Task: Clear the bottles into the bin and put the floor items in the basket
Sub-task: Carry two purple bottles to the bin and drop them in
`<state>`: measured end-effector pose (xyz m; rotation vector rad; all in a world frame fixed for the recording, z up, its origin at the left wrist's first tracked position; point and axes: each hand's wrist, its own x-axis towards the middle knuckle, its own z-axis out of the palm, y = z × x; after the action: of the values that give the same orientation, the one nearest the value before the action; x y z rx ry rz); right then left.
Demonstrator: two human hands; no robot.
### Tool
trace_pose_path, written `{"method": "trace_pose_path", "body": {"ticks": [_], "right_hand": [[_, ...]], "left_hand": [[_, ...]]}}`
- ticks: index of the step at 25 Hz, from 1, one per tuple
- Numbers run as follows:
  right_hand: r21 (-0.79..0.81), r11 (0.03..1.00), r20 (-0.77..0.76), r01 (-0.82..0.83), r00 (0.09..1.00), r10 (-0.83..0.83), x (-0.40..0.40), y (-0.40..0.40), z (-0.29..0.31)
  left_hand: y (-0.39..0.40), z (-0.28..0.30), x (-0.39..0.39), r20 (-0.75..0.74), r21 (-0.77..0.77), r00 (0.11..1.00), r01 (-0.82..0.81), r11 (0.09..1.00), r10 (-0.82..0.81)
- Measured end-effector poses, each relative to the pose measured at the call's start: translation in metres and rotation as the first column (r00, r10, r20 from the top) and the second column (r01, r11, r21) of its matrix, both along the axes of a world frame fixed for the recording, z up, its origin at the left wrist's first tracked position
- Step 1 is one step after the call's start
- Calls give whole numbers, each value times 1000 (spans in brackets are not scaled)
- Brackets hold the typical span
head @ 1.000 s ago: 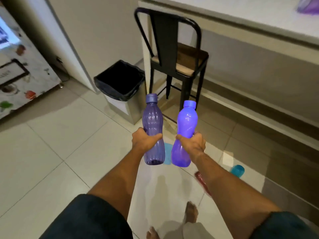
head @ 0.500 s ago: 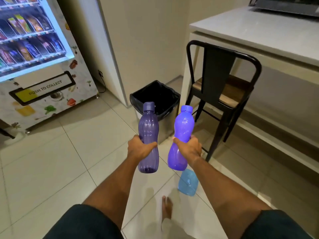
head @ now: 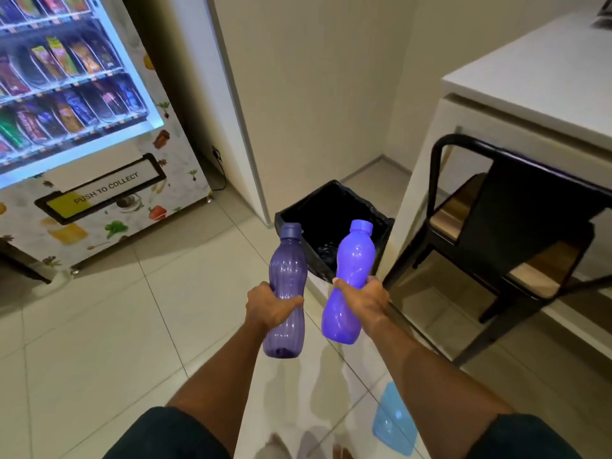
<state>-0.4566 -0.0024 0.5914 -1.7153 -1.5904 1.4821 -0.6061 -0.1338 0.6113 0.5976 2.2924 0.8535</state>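
So neither bottle is binned yet: my left hand (head: 270, 304) grips the dark bottle (head: 284, 289), my right hand (head: 366, 299) the bright bottle (head: 349, 283). Both hang short of the bin (head: 334, 200) at twelve o'clock. A blue item (head: 394, 425) lies on the floor at five o'clock, awaiting a basket I cannot see.

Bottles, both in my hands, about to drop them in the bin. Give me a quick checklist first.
1. Left hand grips the dark purple bottle: ok.
2. Right hand grips the bright purple bottle: ok.
3. Caps on both bottles: ok.
4. Bin open, black liner in place: ok.
5. Bottles over the bin opening: not ok, they are short of it on the near side.
6. Room inside the bin: cannot tell, the bottom is dark.
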Motion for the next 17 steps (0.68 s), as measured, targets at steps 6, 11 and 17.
{"method": "trace_pose_path", "body": {"ticks": [6,11,17], "right_hand": [[-11,997,42,77,996,-76,-83,66,-10],[-76,970,147,231,965,-218,-159,103,-22],[-138,905,210,403,905,-371,-210,142,-43]], "left_hand": [[89,-15,-105,-13,-45,995,96,994,-97],[161,-22,-198,-35,-161,967,243,956,-252],[230,-46,-256,24,-235,918,389,891,-395]]}}
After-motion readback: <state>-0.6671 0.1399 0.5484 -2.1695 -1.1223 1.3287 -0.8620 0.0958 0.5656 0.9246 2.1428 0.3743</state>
